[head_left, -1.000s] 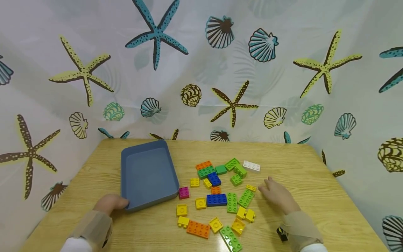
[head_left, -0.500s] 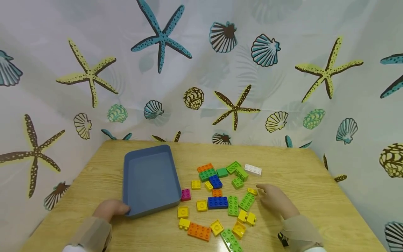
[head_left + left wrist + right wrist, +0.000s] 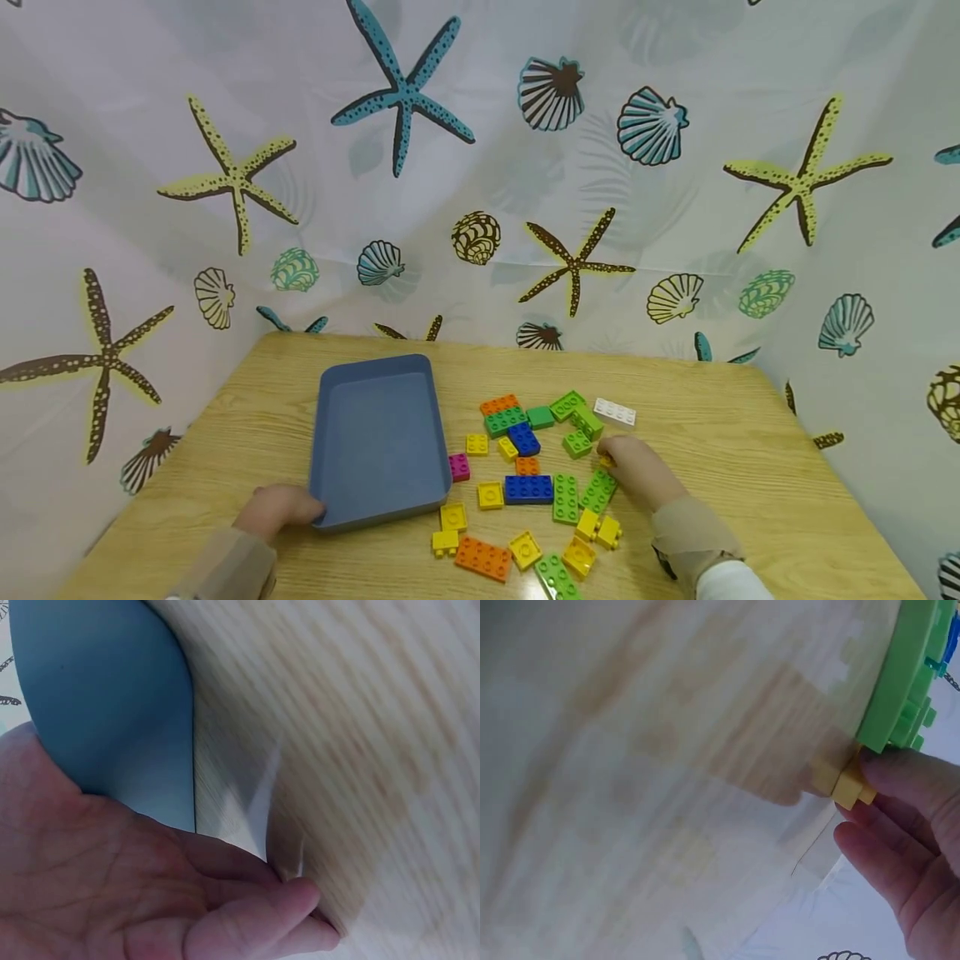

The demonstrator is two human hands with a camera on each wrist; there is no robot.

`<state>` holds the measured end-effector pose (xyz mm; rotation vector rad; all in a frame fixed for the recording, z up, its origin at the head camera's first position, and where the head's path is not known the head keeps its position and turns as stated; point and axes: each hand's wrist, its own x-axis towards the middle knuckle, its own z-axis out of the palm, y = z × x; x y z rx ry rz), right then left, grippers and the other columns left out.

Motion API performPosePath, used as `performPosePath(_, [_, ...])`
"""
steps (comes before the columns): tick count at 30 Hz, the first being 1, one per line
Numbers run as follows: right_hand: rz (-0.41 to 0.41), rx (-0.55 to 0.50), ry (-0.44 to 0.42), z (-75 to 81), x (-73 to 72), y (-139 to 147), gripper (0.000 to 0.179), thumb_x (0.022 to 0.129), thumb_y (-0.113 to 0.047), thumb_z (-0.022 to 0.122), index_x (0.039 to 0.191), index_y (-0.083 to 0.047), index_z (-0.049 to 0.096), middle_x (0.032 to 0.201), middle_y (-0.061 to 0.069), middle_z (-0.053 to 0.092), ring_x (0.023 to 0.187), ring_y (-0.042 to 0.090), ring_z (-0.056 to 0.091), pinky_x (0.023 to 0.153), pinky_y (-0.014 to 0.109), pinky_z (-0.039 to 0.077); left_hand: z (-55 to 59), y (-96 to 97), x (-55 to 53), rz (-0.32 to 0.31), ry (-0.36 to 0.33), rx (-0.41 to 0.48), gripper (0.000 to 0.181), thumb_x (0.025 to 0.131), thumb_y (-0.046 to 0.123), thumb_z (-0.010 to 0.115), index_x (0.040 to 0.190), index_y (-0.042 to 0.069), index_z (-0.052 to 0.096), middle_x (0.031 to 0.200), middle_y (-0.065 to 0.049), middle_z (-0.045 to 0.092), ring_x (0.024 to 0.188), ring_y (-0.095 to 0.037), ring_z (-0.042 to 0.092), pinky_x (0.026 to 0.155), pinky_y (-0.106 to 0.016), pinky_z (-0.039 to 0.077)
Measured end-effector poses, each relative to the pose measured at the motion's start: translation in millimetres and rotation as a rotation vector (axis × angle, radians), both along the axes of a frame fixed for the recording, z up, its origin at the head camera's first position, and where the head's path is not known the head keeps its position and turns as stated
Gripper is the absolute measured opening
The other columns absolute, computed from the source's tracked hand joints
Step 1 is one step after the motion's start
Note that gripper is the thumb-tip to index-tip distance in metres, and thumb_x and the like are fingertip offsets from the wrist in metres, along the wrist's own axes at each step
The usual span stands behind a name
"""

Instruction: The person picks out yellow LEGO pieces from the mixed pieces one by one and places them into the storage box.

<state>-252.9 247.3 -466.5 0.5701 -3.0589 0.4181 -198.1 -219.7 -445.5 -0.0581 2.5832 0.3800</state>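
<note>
In the head view my right hand (image 3: 637,471) pinches a small yellow building brick (image 3: 606,461) at the right of the scattered bricks. The right wrist view shows this yellow brick (image 3: 849,786) between thumb and fingertips, low over the wood, beside a long green brick (image 3: 892,682). My left hand (image 3: 277,510) holds the near left corner of a blue-grey tray (image 3: 321,433), its thumb over the rim. In the left wrist view the tray's outer wall (image 3: 127,742) stands against the palm, with the fingers loosely bent near the table.
Many bricks lie between tray and right hand: a blue brick (image 3: 528,489), a magenta brick (image 3: 459,467) close to the tray, an orange brick (image 3: 482,558), and a white brick (image 3: 615,412) at the back. A shell-patterned curtain (image 3: 480,167) surrounds the wooden table (image 3: 712,433).
My right hand has moved in over the small yellow brick and now pinches it. The left hand stays at the tray corner. The head view has shifted slightly, moving the scene rightward.
</note>
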Motion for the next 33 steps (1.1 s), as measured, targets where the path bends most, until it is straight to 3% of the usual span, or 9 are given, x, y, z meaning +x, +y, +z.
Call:
performPosePath(4, [0.000,0.007,-0.002,5.0,-3.2,-5,0.010,0.076,0.006,0.064,0.080,-0.004,0.063,0.076,0.005,0.060,0.068,0.015,0.055,0.060,0.031,0.046,2.3,-0.8,1.3,-0.012,0.002,-0.002,0.053,0.087,0.025,0.043,0.110,-0.023,0.047,0.113,-0.038,0.046,0.110,-0.054,0.036,0.095,-0.064,0.011])
performPosePath(9, [0.025,0.003,0.017,22.7,-12.3,-18,0.015,0.073,0.008,0.066,0.085,0.000,0.063,0.080,0.009,0.061,0.073,0.021,0.058,0.061,0.034,0.047,7.0,-2.7,1.5,-0.018,-0.001,0.003,0.051,0.088,0.021,0.041,0.110,-0.024,0.046,0.114,-0.040,0.045,0.111,-0.056,0.034,0.094,-0.066,0.009])
performPosePath(16, [0.046,0.007,0.008,46.7,-29.9,-56,0.020,0.075,0.005,0.066,0.094,0.002,0.063,0.086,0.011,0.062,0.078,0.024,0.059,0.066,0.034,0.049,10.3,-5.0,1.3,0.027,-0.028,-0.001,0.051,0.088,0.020,0.038,0.112,-0.024,0.044,0.116,-0.042,0.041,0.115,-0.057,0.026,0.096,-0.064,0.007])
performPosePath(21, [0.082,-0.003,0.027,50.3,-37.6,-86,0.021,0.075,0.004,0.066,0.096,0.001,0.062,0.088,0.011,0.062,0.080,0.024,0.058,0.068,0.034,0.049,8.5,-5.8,3.5,0.112,-0.029,0.024,0.053,0.086,0.020,0.040,0.113,-0.025,0.043,0.119,-0.048,0.029,0.113,-0.065,0.011,0.095,-0.065,0.010])
performPosePath(27, [0.167,-0.042,0.091,45.7,-37.2,-118,0.019,0.075,0.003,0.067,0.093,0.000,0.064,0.088,0.010,0.063,0.079,0.022,0.059,0.067,0.033,0.049,5.7,-2.5,3.3,0.158,0.025,-0.002,0.051,0.082,0.023,0.044,0.112,-0.017,0.049,0.114,-0.045,0.032,0.106,-0.060,0.023,0.088,-0.062,0.025])
performPosePath(33, [0.249,-0.033,0.108,44.3,-33.8,-150,0.021,0.075,0.003,0.066,0.095,-0.001,0.064,0.090,0.011,0.064,0.082,0.024,0.060,0.069,0.033,0.049,4.5,-1.5,2.5,0.190,0.023,0.000,0.050,0.082,0.021,0.043,0.111,-0.019,0.049,0.114,-0.044,0.031,0.106,-0.058,0.023,0.091,-0.060,0.022])
